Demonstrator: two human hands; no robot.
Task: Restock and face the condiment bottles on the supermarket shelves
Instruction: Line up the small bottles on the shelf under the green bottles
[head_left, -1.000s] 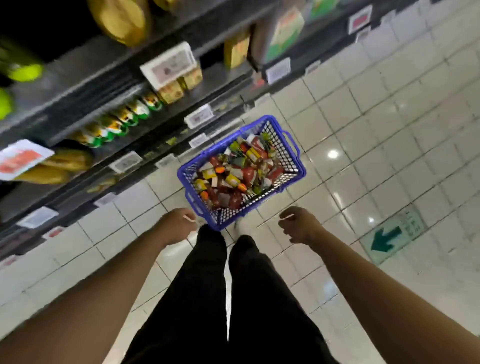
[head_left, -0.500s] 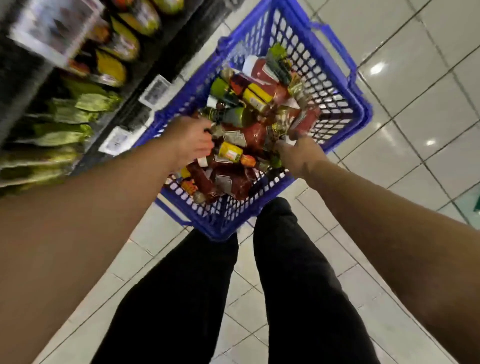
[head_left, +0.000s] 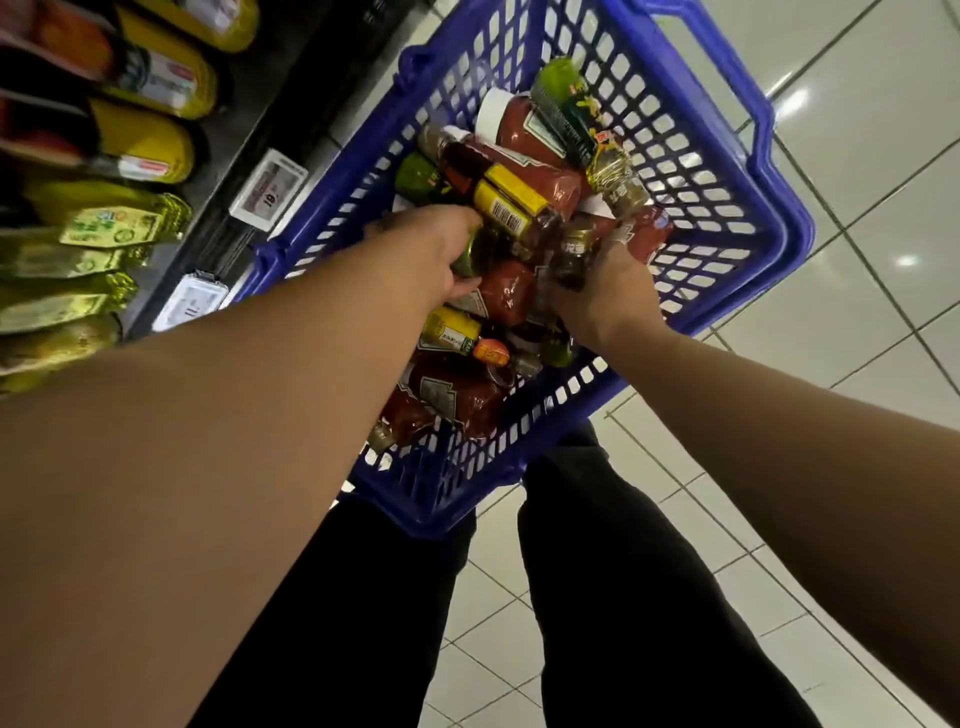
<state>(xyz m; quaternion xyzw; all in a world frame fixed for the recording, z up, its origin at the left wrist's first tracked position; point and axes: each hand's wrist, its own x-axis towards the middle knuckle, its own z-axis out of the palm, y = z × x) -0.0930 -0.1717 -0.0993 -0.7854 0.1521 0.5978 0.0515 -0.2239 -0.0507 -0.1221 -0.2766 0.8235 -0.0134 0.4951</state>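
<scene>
Both hands work inside the blue basket (head_left: 748, 171), which stands on the tiled floor (head_left: 857, 156) just beside the lowest shelf (head_left: 291, 104). The right hand (head_left: 602, 296) holds a small dark jar (head_left: 574, 254), its grip curled round the jar body and its long axis pointing up and away from the wrist. The left hand (head_left: 431, 254) reaches into the bottle pile; its fingers are hidden among the bottles, so its grip cannot be told. The yellow-labelled bottle (head_left: 506, 205) lies on its side, touching the left hand's far edge. The shelf lies to the left of both hands, nearer the left hand.
</scene>
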